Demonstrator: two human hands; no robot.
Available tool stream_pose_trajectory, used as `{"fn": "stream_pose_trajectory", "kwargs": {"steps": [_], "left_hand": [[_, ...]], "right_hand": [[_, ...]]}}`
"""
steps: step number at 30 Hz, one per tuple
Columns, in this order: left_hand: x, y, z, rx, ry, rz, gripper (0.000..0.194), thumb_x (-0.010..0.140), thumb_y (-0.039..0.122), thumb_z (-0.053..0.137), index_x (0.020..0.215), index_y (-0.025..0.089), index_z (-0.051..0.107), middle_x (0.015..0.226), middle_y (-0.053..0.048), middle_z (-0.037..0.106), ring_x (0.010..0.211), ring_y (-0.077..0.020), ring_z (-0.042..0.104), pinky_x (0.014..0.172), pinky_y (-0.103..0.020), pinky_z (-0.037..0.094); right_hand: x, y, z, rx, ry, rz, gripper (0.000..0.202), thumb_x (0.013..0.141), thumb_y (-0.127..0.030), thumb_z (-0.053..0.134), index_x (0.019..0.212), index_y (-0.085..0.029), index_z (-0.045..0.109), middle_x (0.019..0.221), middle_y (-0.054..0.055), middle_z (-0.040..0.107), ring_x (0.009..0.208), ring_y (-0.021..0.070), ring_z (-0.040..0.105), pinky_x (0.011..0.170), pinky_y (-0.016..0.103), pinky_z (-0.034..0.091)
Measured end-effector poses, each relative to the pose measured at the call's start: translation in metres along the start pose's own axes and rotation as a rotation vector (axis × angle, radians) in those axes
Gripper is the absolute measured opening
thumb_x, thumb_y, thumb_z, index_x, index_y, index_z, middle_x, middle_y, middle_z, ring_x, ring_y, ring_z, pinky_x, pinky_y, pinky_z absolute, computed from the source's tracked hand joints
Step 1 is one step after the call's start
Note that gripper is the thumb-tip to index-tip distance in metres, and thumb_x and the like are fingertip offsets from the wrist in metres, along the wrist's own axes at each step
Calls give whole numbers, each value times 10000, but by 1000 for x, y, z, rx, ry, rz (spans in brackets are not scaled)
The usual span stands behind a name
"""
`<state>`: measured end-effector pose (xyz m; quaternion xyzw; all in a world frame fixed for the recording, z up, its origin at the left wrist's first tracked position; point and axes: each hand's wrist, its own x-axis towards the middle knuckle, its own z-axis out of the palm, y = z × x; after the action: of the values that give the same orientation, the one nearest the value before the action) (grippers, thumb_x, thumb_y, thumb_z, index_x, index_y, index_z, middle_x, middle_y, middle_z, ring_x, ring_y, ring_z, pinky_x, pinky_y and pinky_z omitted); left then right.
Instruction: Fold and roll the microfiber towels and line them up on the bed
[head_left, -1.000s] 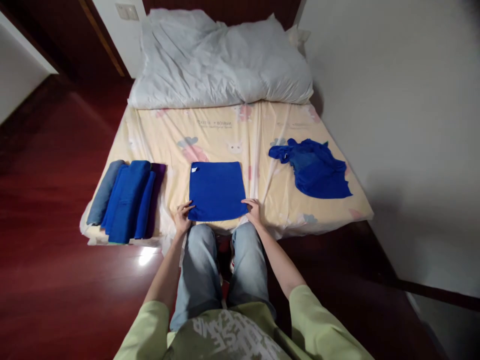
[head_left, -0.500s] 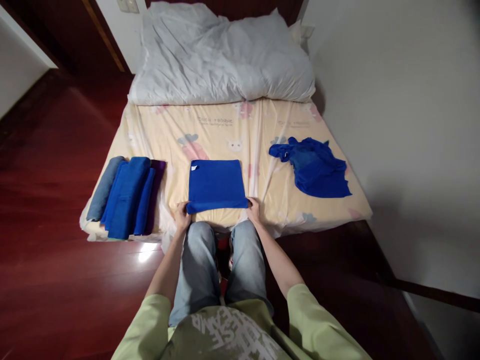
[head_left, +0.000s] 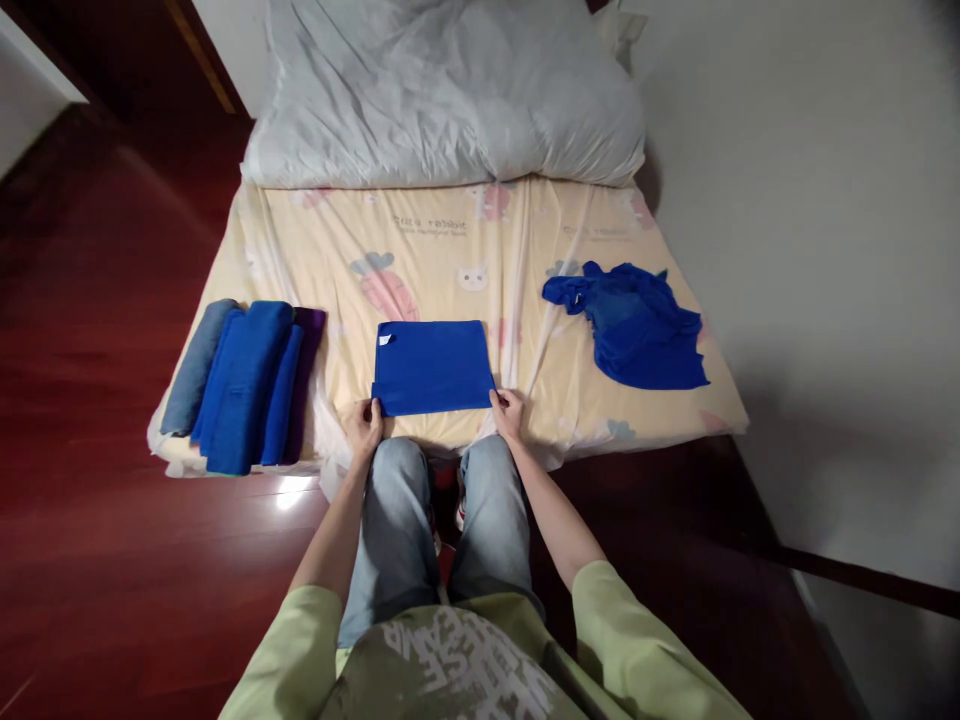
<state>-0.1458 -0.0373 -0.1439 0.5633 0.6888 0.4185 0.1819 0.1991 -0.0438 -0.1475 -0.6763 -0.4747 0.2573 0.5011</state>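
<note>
A blue towel [head_left: 433,362] lies flat on the bed in front of my knees, a small white tag at its far left corner. Its near edge is folded over in a strip. My left hand [head_left: 365,430] pinches the near left corner of this fold, and my right hand [head_left: 508,414] pinches the near right corner. To the left lie several folded towels [head_left: 250,385] side by side, in grey-blue, blue and purple. Crumpled blue cloths [head_left: 637,328] are heaped on the right side of the bed.
The bed [head_left: 442,275] has a pale yellow sheet printed with carrots and rabbits. A bunched white quilt [head_left: 450,100] covers its far end. A wall [head_left: 810,200] runs along the right, and dark red floor [head_left: 97,400] shows at the left.
Both hands have moved slightly away from me with the near edge, and the folded strip now lies flatter and further over the towel. The view has tilted down a little.
</note>
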Motion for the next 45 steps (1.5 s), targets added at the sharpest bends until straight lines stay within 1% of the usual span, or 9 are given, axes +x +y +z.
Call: {"fn": "stream_pose_trajectory", "kwargs": {"steps": [10, 17, 24, 29, 34, 37, 39, 43, 45], "left_hand": [[-3, -1, -5, 40, -25, 102, 317, 985, 453, 472, 741, 255, 507, 778, -63, 516, 841, -254, 539, 831, -404, 451], [-4, -4, -5, 30, -52, 111, 292, 966, 425, 468, 725, 263, 452, 778, -65, 503, 852, -260, 529, 837, -412, 450], [-6, -10, -4, 5, -78, 105, 269, 890, 355, 492, 664, 266, 378, 719, -52, 465, 775, -240, 499, 763, -389, 431], [-5, -8, -5, 9, -107, 88, 256, 861, 352, 509, 642, 261, 414, 687, -44, 471, 757, -230, 504, 751, -372, 438], [-4, 2, -14, 21, -117, 71, 306, 905, 430, 494, 654, 256, 486, 669, -38, 510, 736, -223, 533, 767, -366, 475], [-5, 9, -22, 35, -115, 44, 321, 944, 456, 456, 722, 248, 556, 701, -56, 582, 732, -234, 582, 761, -381, 505], [-8, 17, -26, 58, -96, 23, 297, 950, 448, 455, 843, 225, 619, 792, -97, 644, 822, -276, 634, 808, -432, 528], [-29, 43, -28, 116, -40, 19, 416, 927, 391, 516, 1226, 126, 631, 1191, -243, 654, 1209, -404, 598, 1032, -610, 455], [-46, 58, -25, 149, -138, 139, 494, 927, 344, 532, 1372, 137, 587, 1419, -252, 566, 1382, -410, 500, 1136, -619, 385]], "right_hand": [[-2, 7, -5, -17, 31, -29, 130, 780, -330, 543, 708, -223, 563, 757, 25, 562, 765, 198, 530, 723, 311, 462], [-5, 4, -7, -78, 41, -115, 185, 776, -262, 526, 605, -239, 460, 812, 39, 522, 780, 198, 524, 712, 318, 468], [-3, 8, -7, -126, 20, -95, 215, 773, -215, 512, 586, -249, 412, 778, 34, 508, 793, 207, 515, 722, 326, 458], [-1, 8, -7, -159, -14, -84, 230, 770, -205, 543, 565, -249, 450, 776, 42, 543, 823, 219, 527, 788, 339, 478], [-4, -4, -11, -187, -8, -111, 208, 790, -239, 572, 586, -246, 535, 771, 57, 584, 834, 236, 554, 840, 359, 508], [-10, -15, -18, -200, 1, -155, 167, 817, -260, 574, 652, -243, 597, 776, 63, 611, 834, 238, 581, 848, 358, 533], [-16, -23, -25, -213, 16, -184, 127, 845, -273, 574, 765, -230, 662, 833, 82, 651, 886, 248, 608, 888, 374, 539], [-40, -44, -31, -277, 49, -257, 315, 944, -274, 502, 1163, -177, 707, 1214, 174, 692, 1198, 299, 601, 1098, 477, 456], [-56, -54, -26, -336, -38, -342, 401, 990, -265, 453, 1324, -190, 663, 1399, 162, 639, 1337, 294, 550, 1177, 487, 397]]}}
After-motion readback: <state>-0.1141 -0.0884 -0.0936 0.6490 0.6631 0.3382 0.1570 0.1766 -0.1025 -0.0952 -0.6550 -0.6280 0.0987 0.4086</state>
